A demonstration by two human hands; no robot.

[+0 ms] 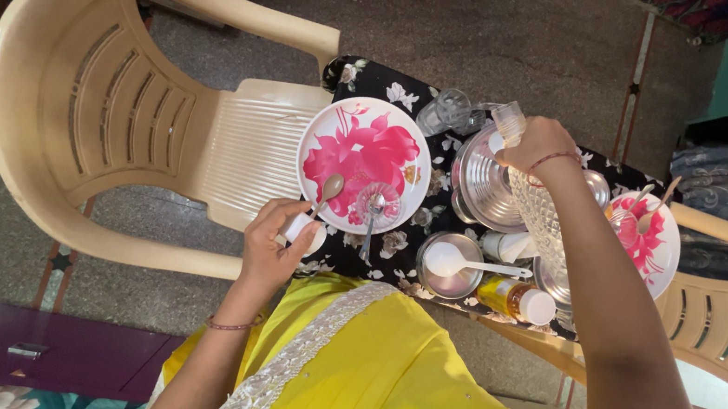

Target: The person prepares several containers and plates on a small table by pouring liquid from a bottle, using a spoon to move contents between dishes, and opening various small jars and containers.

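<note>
Spoon (329, 189) rests its bowl on the floral plate (364, 163) near the tabletop (371, 79) edge, its handle pinched in the closed left hand (276, 245). The right hand (536, 143) grips a clear bottle (508, 120) above crowded steel dishes (484, 183); its fingers are hidden.

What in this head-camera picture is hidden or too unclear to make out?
- Head view: what the left hand grips besides the spoon; its fingers cover a small white thing.
- Head view: the right hand covers part of the clear glass jug, so the grip is unclear.
- Head view: the right forearm crosses the second flowered plate.
- Head view: the yellow bottle label is too small.
</note>
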